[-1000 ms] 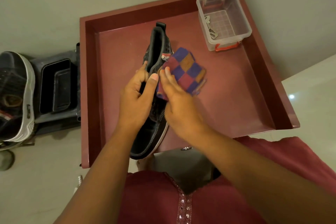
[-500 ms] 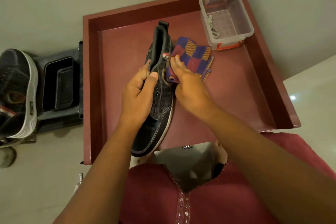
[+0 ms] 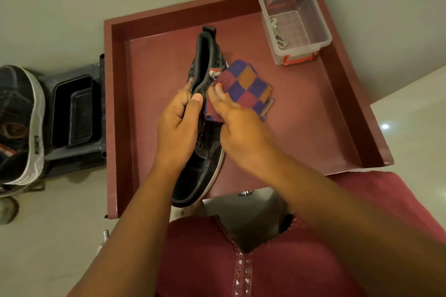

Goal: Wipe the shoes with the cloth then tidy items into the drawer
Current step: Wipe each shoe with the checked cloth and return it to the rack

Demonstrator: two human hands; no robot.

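A black lace-up shoe [image 3: 207,60] with a pale sole edge is held over the open dark-red drawer [image 3: 347,94], heel away from me and toe toward my body. My left hand [image 3: 178,125] grips it at the tongue and collar, thumb on top. My right hand [image 3: 237,125] holds a checked purple, red and orange cloth [image 3: 246,87] against the shoe's right side near the collar. A second dark shoe with a white sole [image 3: 21,125] lies on the floor at the far left.
A clear plastic box [image 3: 295,23] with an orange latch and a small metal item inside sits in the drawer's far right corner. A black tray stand [image 3: 74,113] stands left of the drawer. Pale floor lies to the right.
My right hand slid the cloth along the shoe's side, up toward the heel and then back toward me. The left hand kept its grip and the shoe barely shifted.
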